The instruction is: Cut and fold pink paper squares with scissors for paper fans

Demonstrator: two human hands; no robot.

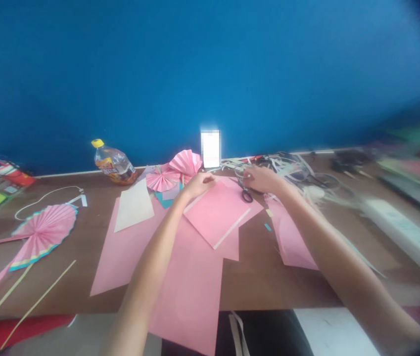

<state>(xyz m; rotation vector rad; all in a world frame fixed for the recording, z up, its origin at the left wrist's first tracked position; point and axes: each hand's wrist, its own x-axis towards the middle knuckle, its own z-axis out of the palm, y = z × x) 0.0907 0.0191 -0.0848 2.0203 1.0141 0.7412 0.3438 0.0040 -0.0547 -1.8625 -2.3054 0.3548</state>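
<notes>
The pink paper sheet (pixel 217 210) on the wooden bench (pixel 265 277) is found pinched at its far edge by the left hand's grip (pixel 198 185), the right hand's grip (pixel 262 179) lying just beyond that edge beside black-handled scissors (pixel 247 196), its closure indeterminable.

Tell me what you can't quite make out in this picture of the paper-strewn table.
In the head view:
The scissors: the blades are hidden under the right hand.
The left hand: its back hides whether the fingers pinch the pink paper.
The white rectangle by the wall: washed out by glare, so its kind is unclear.
The bottle label: too small to read.
The power strip: blurred.
</notes>
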